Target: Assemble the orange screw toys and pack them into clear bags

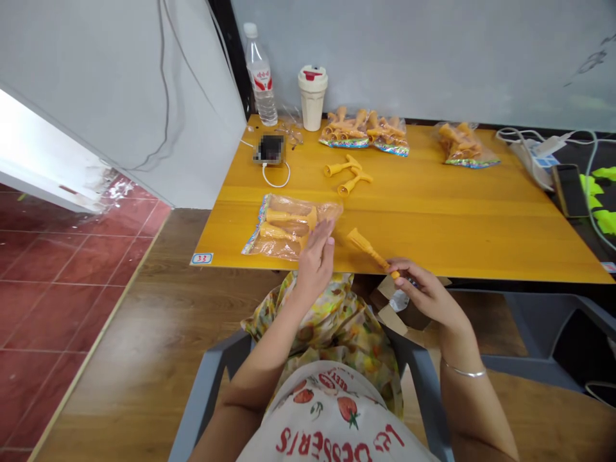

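My left hand [317, 253] lies with fairly straight fingers over the right end of a clear plastic bag [279, 247]. Inside that bag are two orange plastic pieces [289, 217], side by side, each with a flared end. My right hand [421, 285] pinches the thin end of another orange plastic piece [368, 249] just above the table's front edge; its wide end points up and left. Farther back, two loose orange Y-shaped pieces [353, 183] rest close together on the tabletop. What exactly these pieces are I cannot tell.
Filled bags [344, 128] of orange pieces stand along the back, with another bag [464, 144] farther right. A water bottle [262, 77], a lidded cup [312, 99] and a cabled device [270, 149] are at back left. A power strip [534, 157] and phone [570, 190] are at right.
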Available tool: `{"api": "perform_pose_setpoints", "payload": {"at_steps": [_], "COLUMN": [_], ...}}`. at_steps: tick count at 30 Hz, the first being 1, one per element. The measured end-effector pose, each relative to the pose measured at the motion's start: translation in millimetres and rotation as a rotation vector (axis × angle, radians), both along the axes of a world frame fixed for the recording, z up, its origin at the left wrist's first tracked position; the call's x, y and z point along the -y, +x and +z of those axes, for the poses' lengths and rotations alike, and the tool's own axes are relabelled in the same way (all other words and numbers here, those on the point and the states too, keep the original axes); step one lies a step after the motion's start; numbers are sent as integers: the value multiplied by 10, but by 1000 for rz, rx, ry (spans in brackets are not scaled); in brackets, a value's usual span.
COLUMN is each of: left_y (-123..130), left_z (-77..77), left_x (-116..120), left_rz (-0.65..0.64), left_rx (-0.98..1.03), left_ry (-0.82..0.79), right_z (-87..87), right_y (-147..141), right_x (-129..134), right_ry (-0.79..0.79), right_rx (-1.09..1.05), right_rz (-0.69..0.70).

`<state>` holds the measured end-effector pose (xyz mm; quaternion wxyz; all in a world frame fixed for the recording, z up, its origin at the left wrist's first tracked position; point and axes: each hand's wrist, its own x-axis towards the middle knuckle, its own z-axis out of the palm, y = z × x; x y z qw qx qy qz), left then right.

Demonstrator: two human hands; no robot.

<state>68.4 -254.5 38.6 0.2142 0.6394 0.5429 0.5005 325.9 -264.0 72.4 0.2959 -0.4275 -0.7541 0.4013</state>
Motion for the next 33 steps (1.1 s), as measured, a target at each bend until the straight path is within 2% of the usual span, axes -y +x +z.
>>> {"api": "perform_pose_setpoints", "payload": {"at_steps": [4,10,13,17,21,27,33], "left_y": [20,19,-70,-218,-241,-132,-264], "left_z": [101,172,172,167,173,209,185], "left_x": [94,168,173,195,224,256,285], "left_rz": [17,34,59,103,132,119,137], "left_rx": [-109,-273,-260,-136,-101,-86,173], "left_ry": [69,148,172,207,250,275,196], "right_z": [-54,-130,-118,-60,-41,-179,-190], "right_y": [-356,-859,-941,-924,-952,-1083,-969], "right_x": [-71,-175,-207,-224,-225,-213,-165], "right_ry": [-157,-387,-454,-511,-565,-585,-571], "right_rx": [-147,-430,-537,-659,-773,-691,-538], "right_rz": [-15,-146,-225,-316,-349,-259,-309]}}
